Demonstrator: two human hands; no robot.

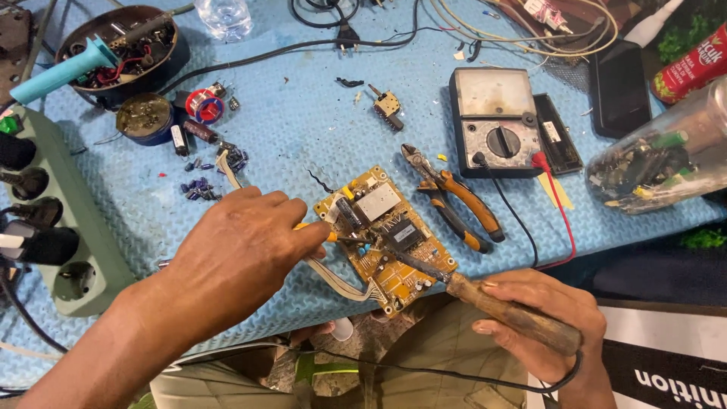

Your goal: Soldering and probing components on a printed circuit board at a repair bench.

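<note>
Two hands work close: right hand [541, 318] grips the soldering iron [485, 299], left hand [242, 254] pinches a small tool on the circuit board [386, 238]; a slip could burn fingers or bridge nearby joints

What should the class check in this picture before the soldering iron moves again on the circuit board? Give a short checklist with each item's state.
1. Right hand grips the soldering iron by its wooden handle: ok.
2. Iron's tip rests on the circuit board: ok.
3. Left hand holds a yellow-handled tool at the board: ok.
4. Board lies flat on the blue mat: ok.
5. Pliers lie apart from the board: ok.
6. Iron hot enough: cannot tell.
</note>
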